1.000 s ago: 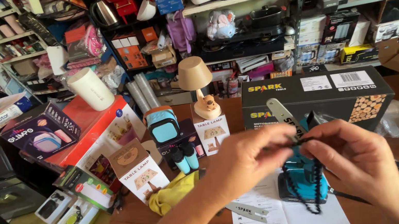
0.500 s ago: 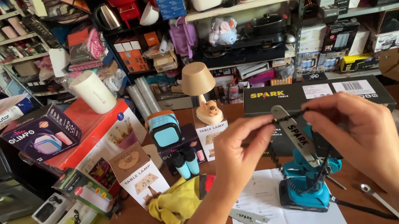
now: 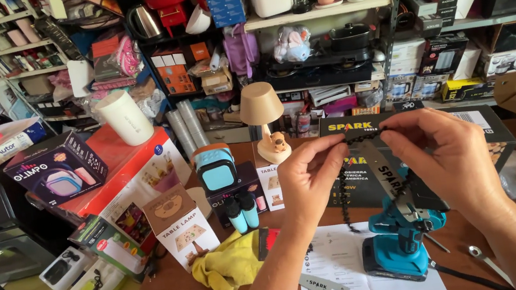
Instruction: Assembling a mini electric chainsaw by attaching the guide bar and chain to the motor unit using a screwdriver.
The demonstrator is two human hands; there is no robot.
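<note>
My left hand (image 3: 309, 180) and my right hand (image 3: 443, 159) each pinch one end of a black saw chain (image 3: 365, 138) and hold it stretched between them. The rest of the chain hangs down in a loop (image 3: 345, 203) under my left hand. Right below it stands a small teal cordless chainsaw (image 3: 400, 239) on the wooden table (image 3: 170, 288), with its grey guide bar (image 3: 384, 178) pointing up toward the chain. A second loose guide bar (image 3: 324, 286) lies on a white instruction sheet (image 3: 342, 268).
A black tool box (image 3: 479, 127) stands behind the saw. A yellow cloth (image 3: 231, 266), a small table lamp (image 3: 263, 120), teal speakers (image 3: 215, 168) and boxed goods (image 3: 182, 226) crowd the left. A wrench (image 3: 486, 262) lies at the right. Packed shelves (image 3: 320, 12) fill the back.
Both hands have lifted the chain up off the saw's bar and pulled it taut at bar-tip height. The view has shifted slightly.
</note>
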